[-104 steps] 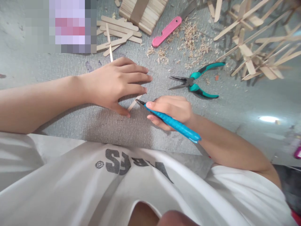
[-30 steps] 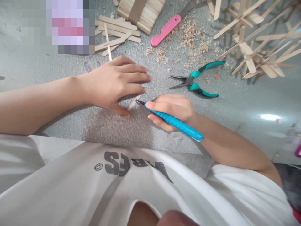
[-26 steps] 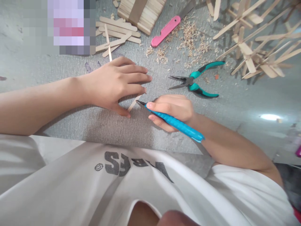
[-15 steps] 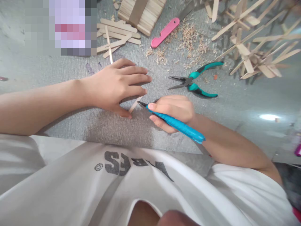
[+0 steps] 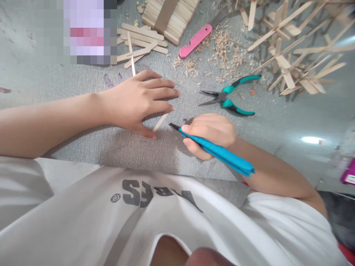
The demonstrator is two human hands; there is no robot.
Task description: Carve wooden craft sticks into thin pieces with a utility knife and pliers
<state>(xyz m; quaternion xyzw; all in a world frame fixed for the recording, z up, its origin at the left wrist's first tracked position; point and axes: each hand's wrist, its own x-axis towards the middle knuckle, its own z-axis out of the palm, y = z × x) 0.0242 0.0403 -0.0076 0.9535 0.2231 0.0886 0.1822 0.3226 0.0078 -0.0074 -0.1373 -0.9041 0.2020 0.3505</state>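
Observation:
My left hand (image 5: pixel 141 98) lies palm down on the grey surface, fingers spread. The tips of its thumb and index finger rest on the ends of a thin wooden craft stick (image 5: pixel 161 121). Closed around a blue craft knife (image 5: pixel 219 149) is my right hand (image 5: pixel 212 133). The knife's dark blade points left, a small gap to the right of the stick. Beyond my left hand, another craft stick (image 5: pixel 131 53) stands partly hidden by it, leaning over a loose pile of flat sticks (image 5: pixel 144 37).
Needle-nose pliers (image 5: pixel 222 96) lie with jaws apart, above my right hand. Behind them are a pink-handled folding blade (image 5: pixel 195 40) and wood shavings (image 5: pixel 229 51). A banded bundle of sticks (image 5: pixel 173 18) lies at the back. Crossed stick constructions (image 5: pixel 288 62) spread over the far right.
My right hand has drawn the craft knife back to the right, and its blade has come away from the stick. My left hand keeps its place on the stick.

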